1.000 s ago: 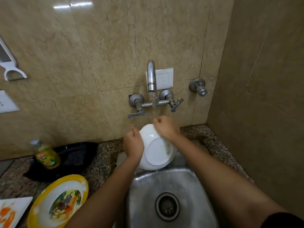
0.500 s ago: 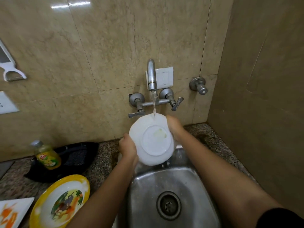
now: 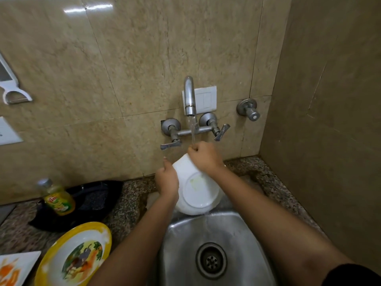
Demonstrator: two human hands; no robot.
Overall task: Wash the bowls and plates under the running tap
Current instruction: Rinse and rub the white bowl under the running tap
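While water runs from the tap (image 3: 190,100), notes taken from the near edge of the counter outward. Nearest, at the counter's front left corner: a white square plate (image 3: 14,267) with orange marks, cut off by the frame. Just beside it, a yellow-rimmed plate (image 3: 75,254) with a printed picture, lying near the sink's left rim. Steel sink (image 3: 233,234) with round drain (image 3: 211,260) sits at the counter's front, wet.

Both forearms reach over the basin. Above the sink's back rim, a white bowl (image 3: 195,188) is held tilted, underside and foot ring facing the viewer, a pale yellowish smear on the base. Left hand (image 3: 167,179) grips the bowl's left edge, fingers curled round behind the rim, fingertips out of sight. Right hand (image 3: 205,155) is over the bowl's upper edge, fingers curled tight in a fist-like clasp on the rim; the stream lands on its knuckles. Water trails off the bowl's lower edge into the basin.

Further back on the left of the speckled counter: a yellow dish-soap bottle (image 3: 58,198) upright, touching a black pan (image 3: 90,200) behind it, near the wall.

On the tiled wall: two lever handles either side of the spout, a white switch plate (image 3: 207,99) behind it, a separate valve (image 3: 248,109) to the right. Far left, a white hanging utensil (image 3: 12,89), partly cut off.
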